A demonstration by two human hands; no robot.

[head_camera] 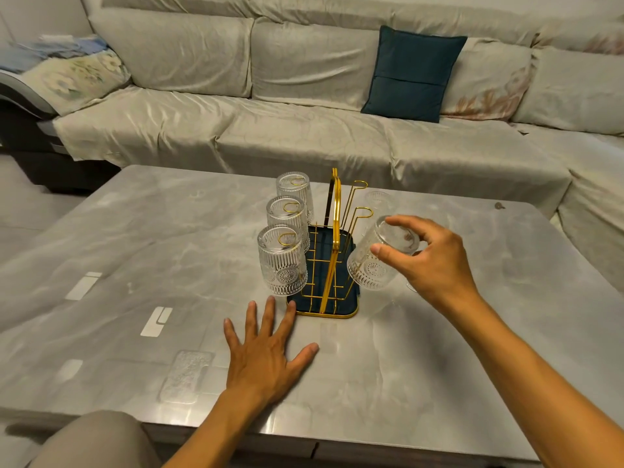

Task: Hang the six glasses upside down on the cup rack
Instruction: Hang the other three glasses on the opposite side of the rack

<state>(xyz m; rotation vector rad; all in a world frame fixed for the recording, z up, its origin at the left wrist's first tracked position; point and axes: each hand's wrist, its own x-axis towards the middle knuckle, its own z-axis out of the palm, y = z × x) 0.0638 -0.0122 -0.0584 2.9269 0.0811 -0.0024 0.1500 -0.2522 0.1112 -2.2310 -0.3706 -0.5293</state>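
Observation:
A gold wire cup rack [335, 231] with a dark blue tray base stands mid-table. Three ribbed clear glasses hang upside down on its left prongs: a far one [293, 192], a middle one [286, 216] and a near one [282, 261]. On the rack's right side, my right hand [429, 258] grips the base of a fourth glass [369, 265], upside down and tilted at the nearest right prong. Two right prongs [363, 211] behind it stand bare. Another glass [378, 199] stands on the table behind the rack. My left hand [266, 349] lies flat on the table, fingers spread, fingertips near the tray's front left corner.
The grey marble-look table [135, 282] reflects ceiling lights. A clear patterned flat object [185, 376] lies near its front left. A covered sofa [304, 113] with a dark teal cushion [413, 74] runs behind and along the right. My knee [94, 440] shows at bottom left.

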